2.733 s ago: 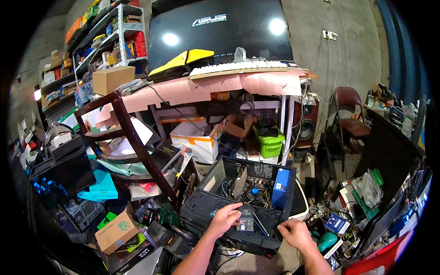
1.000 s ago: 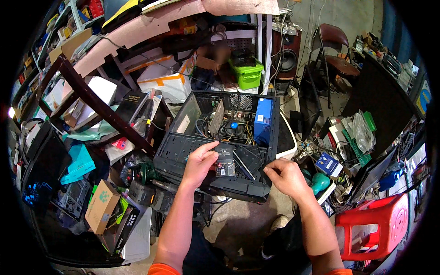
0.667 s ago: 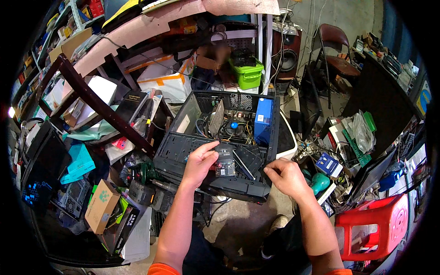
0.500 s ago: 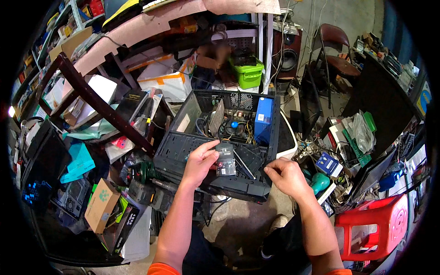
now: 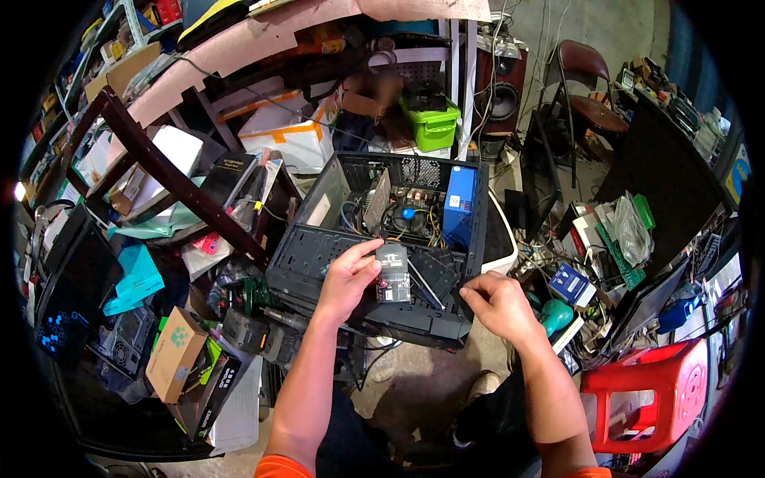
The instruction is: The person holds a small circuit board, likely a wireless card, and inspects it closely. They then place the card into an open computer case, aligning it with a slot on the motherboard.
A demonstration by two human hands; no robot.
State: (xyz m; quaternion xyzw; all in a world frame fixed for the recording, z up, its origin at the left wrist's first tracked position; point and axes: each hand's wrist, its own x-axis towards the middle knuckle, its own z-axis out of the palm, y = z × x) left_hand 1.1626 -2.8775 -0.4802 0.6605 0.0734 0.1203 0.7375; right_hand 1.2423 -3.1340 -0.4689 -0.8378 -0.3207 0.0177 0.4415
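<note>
An open black computer case (image 5: pixel 319 259) lies in front of me. My left hand (image 5: pixel 349 280) is closed on the left edge of a small flat dark package (image 5: pixel 394 267) with a clear-looking lower part, held over the near side of the case. Beneath and beside it, dark flat panels (image 5: pixel 434 275) rest on the case. My right hand (image 5: pixel 502 304) is at the near right corner of the case, thumb and forefinger pinched together; anything between them is too small to make out. Inside the case are a blue power supply (image 5: pixel 458 209), an upright board (image 5: pixel 378 201) and loose cables.
A dark wooden frame (image 5: pixel 171 179) and stacked boxes (image 5: pixel 177 354) crowd the left. A green bin (image 5: pixel 434 127) stands behind the case. At right are a red plastic stool (image 5: pixel 645 394), a blue box (image 5: pixel 570 284) and a large dark panel (image 5: pixel 665 179).
The package has tilted slightly in my left hand, and its face catches more light. Both hands stay in nearly the same place.
</note>
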